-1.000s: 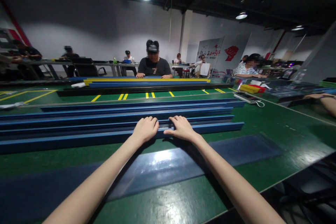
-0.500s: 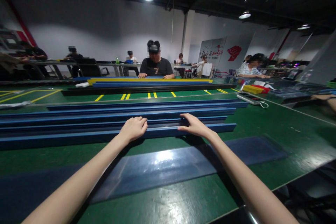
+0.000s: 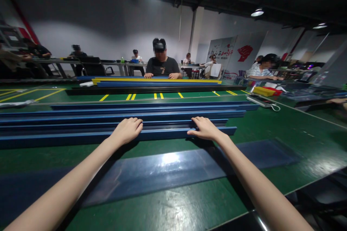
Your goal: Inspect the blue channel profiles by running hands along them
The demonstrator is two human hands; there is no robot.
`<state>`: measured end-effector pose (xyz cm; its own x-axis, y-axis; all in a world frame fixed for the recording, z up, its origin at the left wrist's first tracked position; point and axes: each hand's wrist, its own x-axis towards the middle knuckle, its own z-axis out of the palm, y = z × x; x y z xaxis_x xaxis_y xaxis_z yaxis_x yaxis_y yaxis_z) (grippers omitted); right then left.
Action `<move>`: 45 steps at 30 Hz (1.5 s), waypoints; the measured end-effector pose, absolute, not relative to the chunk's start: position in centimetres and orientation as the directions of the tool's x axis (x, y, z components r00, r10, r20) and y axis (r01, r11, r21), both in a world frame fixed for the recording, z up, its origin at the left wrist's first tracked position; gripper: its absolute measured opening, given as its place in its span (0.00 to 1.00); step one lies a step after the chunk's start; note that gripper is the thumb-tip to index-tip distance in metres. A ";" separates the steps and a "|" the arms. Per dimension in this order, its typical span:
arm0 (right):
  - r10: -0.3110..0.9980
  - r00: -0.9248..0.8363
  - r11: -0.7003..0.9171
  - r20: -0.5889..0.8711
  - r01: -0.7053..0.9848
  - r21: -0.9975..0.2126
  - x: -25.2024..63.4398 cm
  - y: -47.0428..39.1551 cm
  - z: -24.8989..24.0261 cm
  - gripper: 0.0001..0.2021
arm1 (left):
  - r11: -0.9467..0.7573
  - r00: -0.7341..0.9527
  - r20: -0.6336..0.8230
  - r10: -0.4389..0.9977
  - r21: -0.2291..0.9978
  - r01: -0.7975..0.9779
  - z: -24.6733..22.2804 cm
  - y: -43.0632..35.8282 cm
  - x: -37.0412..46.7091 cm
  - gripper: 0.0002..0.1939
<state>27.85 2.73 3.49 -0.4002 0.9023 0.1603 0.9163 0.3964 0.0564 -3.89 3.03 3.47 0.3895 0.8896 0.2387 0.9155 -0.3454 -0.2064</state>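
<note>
Two bare hands of ours reach forward over the green table (image 3: 173, 213), both at the nearest blue rail (image 3: 165, 135). It lies lengthwise across our view, running out past the left edge and ending a little beyond our right hand (image 3: 205, 129). Our left hand (image 3: 127, 130) rests over it with the back of the hand upward and the fingers bent across the top; we cannot tell how firm that grip is. Our right grip is wide, the thumb low at the near side and the fingers stretched over toward the far side. A stretch of rail shows between the hands.

Just behind it we see more blue rails (image 3: 176, 114), roughly parallel. On our side lies a clear sheet (image 3: 162, 173), flat under our forearms and catching a bright glare.

Farther off, yellow tape (image 3: 132, 96) marks the table, and beyond that lie a black rail (image 3: 189, 89) and a yellow strip (image 3: 162, 81). A co-worker (image 3: 164, 65) in a dark shirt sits facing us with both hands near these. To our right are a phone (image 3: 258, 101) with a white loop, and a yellow tray (image 3: 262, 91) beside a red one (image 3: 276, 92).
</note>
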 end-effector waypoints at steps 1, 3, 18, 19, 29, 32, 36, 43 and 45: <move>0.903 -0.400 0.395 0.154 0.916 0.067 27.5 2.7 3.6 0.31 | -0.351 0.398 0.237 0.887 -0.215 0.911 3.7 3.1 -3.8 0.21; 0.904 -0.403 0.394 0.144 0.915 0.089 26.6 2.7 3.8 0.31 | -0.369 0.415 0.245 0.876 -0.210 0.905 4.2 3.1 -3.2 0.20; 0.890 -0.381 0.386 0.251 0.922 0.031 20.2 2.3 3.2 0.33 | -0.338 0.351 0.318 0.881 -0.096 0.936 3.0 3.9 4.4 0.19; 0.890 -0.383 0.389 0.247 0.921 0.027 20.3 2.4 3.2 0.33 | -0.329 0.340 0.327 0.882 -0.090 0.940 2.9 3.9 4.4 0.19; 0.845 -0.459 0.490 0.276 0.870 -0.052 23.0 2.6 3.4 0.29 | -0.331 0.340 0.312 0.887 -0.084 0.940 3.0 4.5 2.9 0.20; 0.860 -0.432 0.460 0.273 0.887 -0.046 24.1 2.8 3.5 0.27 | -0.314 0.327 0.308 0.893 -0.094 0.945 2.9 4.5 2.1 0.21; 0.888 -0.381 0.398 0.257 0.917 -0.013 25.2 3.4 3.4 0.24 | -0.278 0.297 0.290 0.910 -0.105 0.955 3.1 4.2 1.8 0.20; 0.900 -0.310 0.308 0.305 0.950 0.059 25.3 3.6 2.5 0.23 | -0.246 0.271 0.313 0.910 -0.116 0.962 3.0 3.9 2.3 0.19; 0.895 -0.308 0.303 0.322 0.951 0.067 25.2 3.5 2.3 0.22 | -0.245 0.269 0.318 0.909 -0.113 0.963 2.9 3.9 2.3 0.19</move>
<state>25.20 3.47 2.32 -0.3076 0.8954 0.3218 0.9508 0.3026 0.0668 2.29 3.90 2.86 0.2690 0.9092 0.3179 0.9628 -0.2452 -0.1134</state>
